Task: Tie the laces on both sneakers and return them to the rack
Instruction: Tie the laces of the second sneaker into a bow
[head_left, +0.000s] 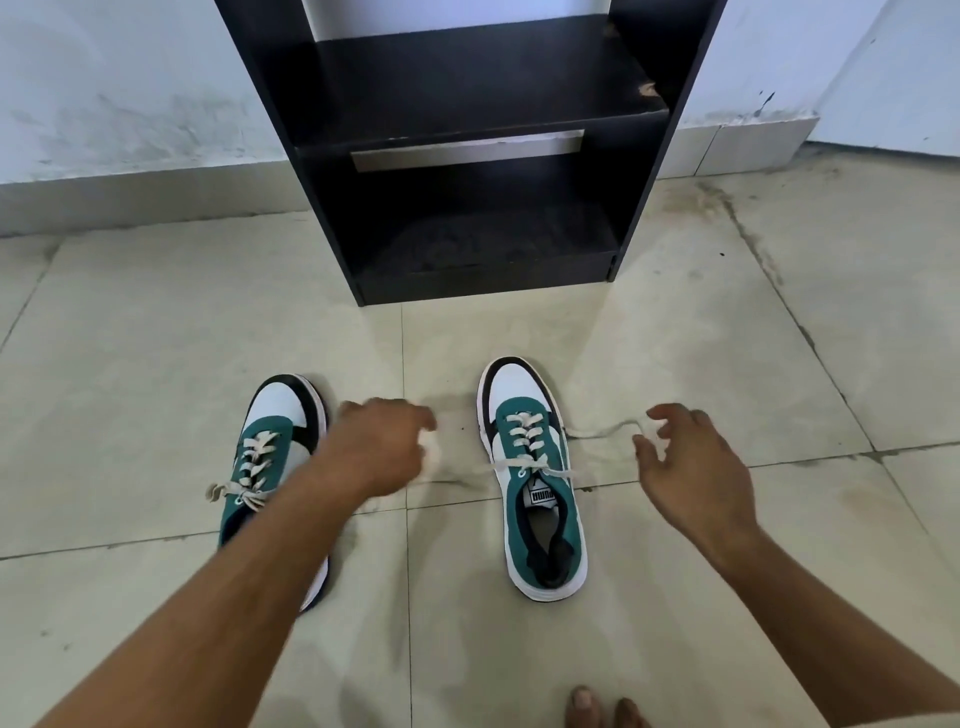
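Note:
Two green, white and black sneakers stand on the tiled floor with their toes toward a black rack (642, 208). My left forearm covers part of the left sneaker (270, 452), whose laces lie loose. The right sneaker (540, 499) has an untied lace trailing out on both sides. Between the shoes, my left hand (382, 447) is blurred and curled around the left lace end (432, 451). To the right of that shoe, my right hand (693, 467) hovers with fingers spread, its fingertips at the right lace end (608, 429) on the floor.
The rack stands against a white wall, and its lower shelves (493, 244) hold nothing. Beige tiles with dark grout lines surround the shoes. My bare toes (587, 701) show at the bottom edge.

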